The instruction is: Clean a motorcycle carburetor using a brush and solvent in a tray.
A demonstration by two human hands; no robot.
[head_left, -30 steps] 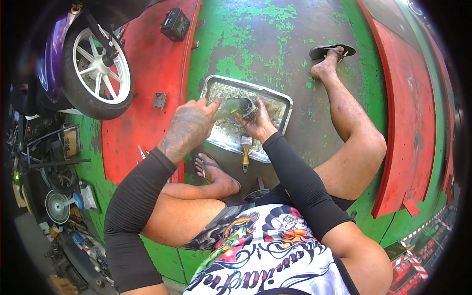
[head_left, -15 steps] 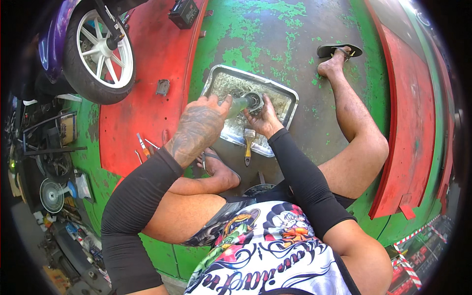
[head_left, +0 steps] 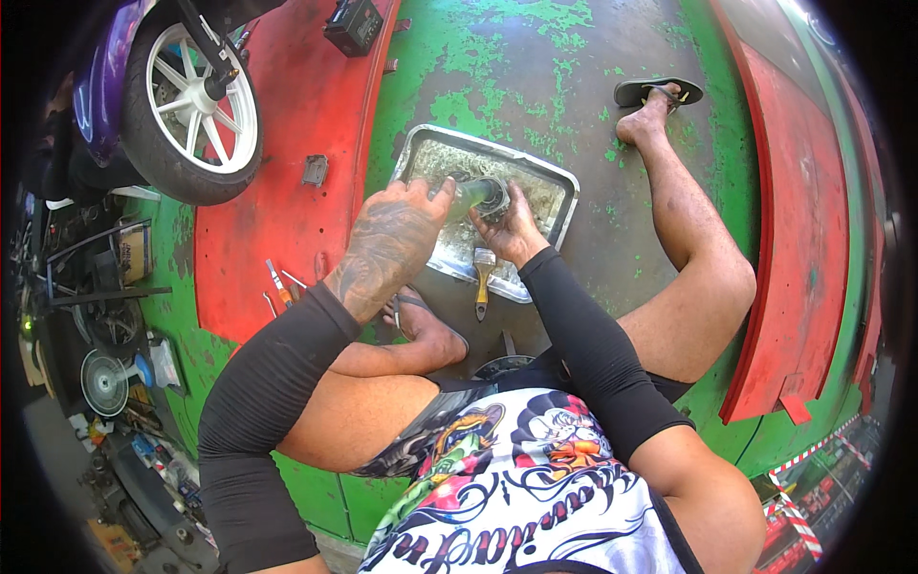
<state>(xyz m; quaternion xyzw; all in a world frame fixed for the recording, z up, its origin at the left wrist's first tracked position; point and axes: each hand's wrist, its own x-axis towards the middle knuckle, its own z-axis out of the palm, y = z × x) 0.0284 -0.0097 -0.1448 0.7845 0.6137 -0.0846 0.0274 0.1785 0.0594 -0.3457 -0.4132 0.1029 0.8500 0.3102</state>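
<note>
Over the shallow metal tray [head_left: 537, 182], my left hand [head_left: 400, 218] is closed round a greenish see-through bottle [head_left: 463, 200]. The bottle lies nearly level, its far end up against a round, hollow grey metal part [head_left: 493, 199]. My right hand [head_left: 513, 230] grips that part from its right and lower side, thumb and fingers bent about it. Whether liquid runs from the bottle I cannot tell. A paint brush [head_left: 482, 285] with a yellow and black handle leans over the tray's near edge, bristles inward.
On the red board at left lie a small square metal piece [head_left: 316, 170], a screwdriver [head_left: 278, 282] and a black battery [head_left: 354, 26]. A motorcycle's white-rimmed wheel [head_left: 194, 100] stands beyond. My sandalled feet flank the tray; a red ramp [head_left: 784, 220] runs along the right.
The metal part has tipped slightly in my right hand and the bottle's end has shifted a little against it. Both hands otherwise keep their places over the tray.
</note>
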